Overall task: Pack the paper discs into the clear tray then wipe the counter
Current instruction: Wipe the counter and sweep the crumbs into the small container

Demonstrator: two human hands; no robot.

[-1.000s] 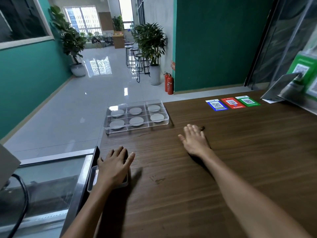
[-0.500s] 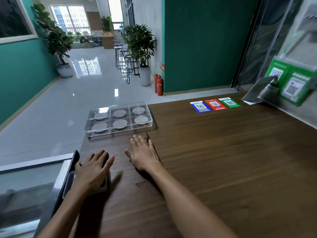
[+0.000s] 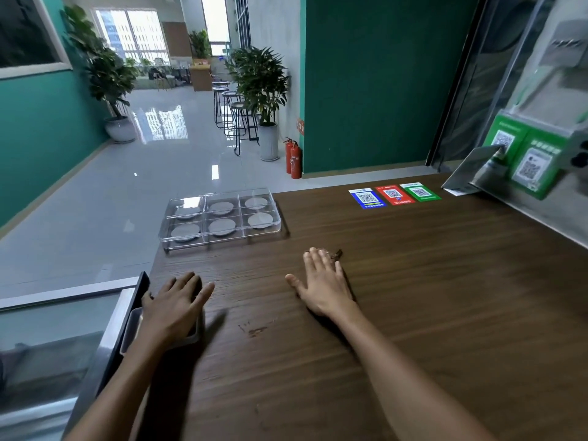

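Note:
The clear tray [image 3: 222, 241] stands at the counter's far left edge; it has six compartments, each with a grey paper disc [image 3: 221, 226]. My right hand [image 3: 323, 286] lies flat, palm down, on the wooden counter [image 3: 445, 297] in front of the tray. A small brown cloth [image 3: 337, 253] pokes out from under its fingertips. My left hand [image 3: 175, 305] rests palm down, fingers apart, on a small grey dish [image 3: 133, 326] at the counter's left edge, which it mostly hides.
Blue, red and green QR cards [image 3: 394, 195] lie at the far side of the counter. A slanted panel with green QR signs [image 3: 528, 163] borders the right side. A glass-topped case [image 3: 57, 338] sits left of the counter. A scuff mark [image 3: 254, 329] shows between my arms.
My right hand slid left across the counter toward my left hand, then back to the right, the brown cloth staying under its fingertips. My left hand stayed on the grey dish.

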